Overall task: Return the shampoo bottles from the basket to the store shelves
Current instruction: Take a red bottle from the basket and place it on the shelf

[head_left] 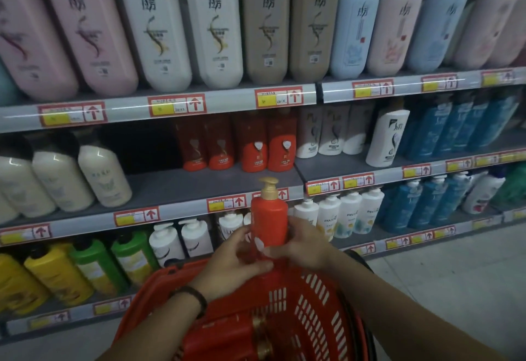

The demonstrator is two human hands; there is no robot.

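I hold a red shampoo bottle (269, 219) with a gold pump upright above the red basket (313, 298). My left hand (233, 258) grips its lower left side and my right hand (301, 244) grips its lower right side. More red bottles with gold caps (227, 338) lie inside the basket. Matching red bottles (267, 147) stand on the middle shelf straight ahead, with bare shelf (159, 184) to their left.
Shelves fill the view: large pink, white, tan and blue bottles on top, cream bottles (102, 175) at middle left, white and blue ones at right, yellow and green bottles (94, 264) low left. Grey floor (455, 275) lies at right.
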